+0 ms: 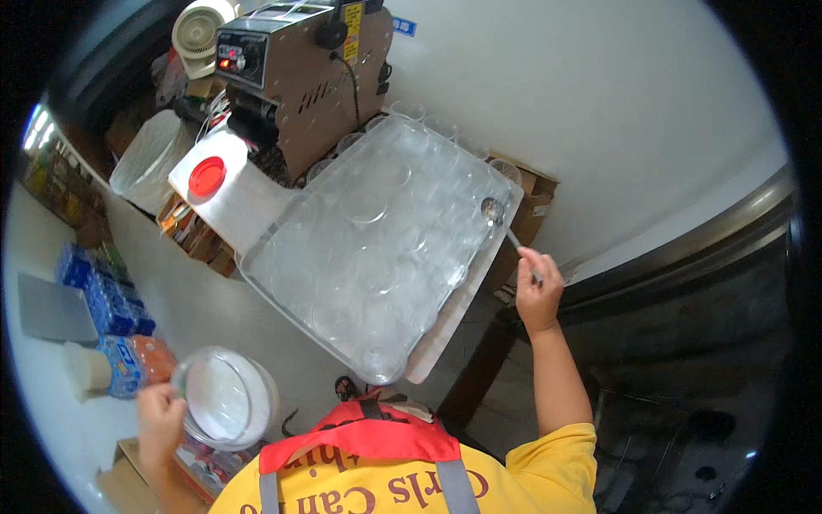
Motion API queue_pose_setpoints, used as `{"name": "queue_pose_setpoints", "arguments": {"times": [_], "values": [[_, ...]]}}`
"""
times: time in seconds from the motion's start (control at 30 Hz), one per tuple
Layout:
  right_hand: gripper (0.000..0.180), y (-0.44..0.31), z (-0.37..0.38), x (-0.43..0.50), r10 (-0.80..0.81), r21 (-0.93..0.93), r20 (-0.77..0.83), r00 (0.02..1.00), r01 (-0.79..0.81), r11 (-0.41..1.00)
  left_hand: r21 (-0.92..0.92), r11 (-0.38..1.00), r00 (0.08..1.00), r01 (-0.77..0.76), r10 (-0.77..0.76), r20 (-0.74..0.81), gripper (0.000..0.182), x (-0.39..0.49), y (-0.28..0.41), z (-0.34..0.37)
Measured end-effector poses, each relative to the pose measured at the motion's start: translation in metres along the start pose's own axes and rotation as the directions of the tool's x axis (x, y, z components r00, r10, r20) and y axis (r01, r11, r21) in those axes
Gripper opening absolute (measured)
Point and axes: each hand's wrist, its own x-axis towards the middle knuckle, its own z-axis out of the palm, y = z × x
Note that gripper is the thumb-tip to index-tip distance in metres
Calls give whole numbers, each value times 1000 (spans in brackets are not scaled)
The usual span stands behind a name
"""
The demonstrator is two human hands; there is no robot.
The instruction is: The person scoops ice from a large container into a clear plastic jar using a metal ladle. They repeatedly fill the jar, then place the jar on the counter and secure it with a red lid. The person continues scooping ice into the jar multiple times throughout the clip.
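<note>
My right hand (539,289) grips the handle of a metal ladle (493,211). The ladle's bowl, with a dark patch in it, is over the right edge of a large translucent plastic tray or cover (347,250). Round rims of several clear plastic cups (363,202) show within or through it; whether they stand in it or under it I cannot tell. Low on the left, my left hand (160,411) is closed on the side of a round clear container (221,398), apart from the table. Its inside looks whitish; the hand's fingers are blurred.
A brown metal machine (321,83) with lit red controls stands behind, a red lid (207,177) on the white surface (241,193) before it. A fan (200,32), a lined bin (151,160), cardboard boxes (533,218) and blue-wrapped packs (115,299) stand around. A wall (578,96) bounds the far side.
</note>
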Motion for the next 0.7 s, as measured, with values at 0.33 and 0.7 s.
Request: {"name": "queue_pose_setpoints", "arguments": {"times": [0.33,0.7], "values": [[25,11,-58,45,617,810,-43,786,-334,483,-168,964,978,-204,208,7,9,-10,159,-70],[30,-21,-28,63,190,933,336,923,-354,71,-183,861,794,-474,508,333,23,7,332,-16]]}}
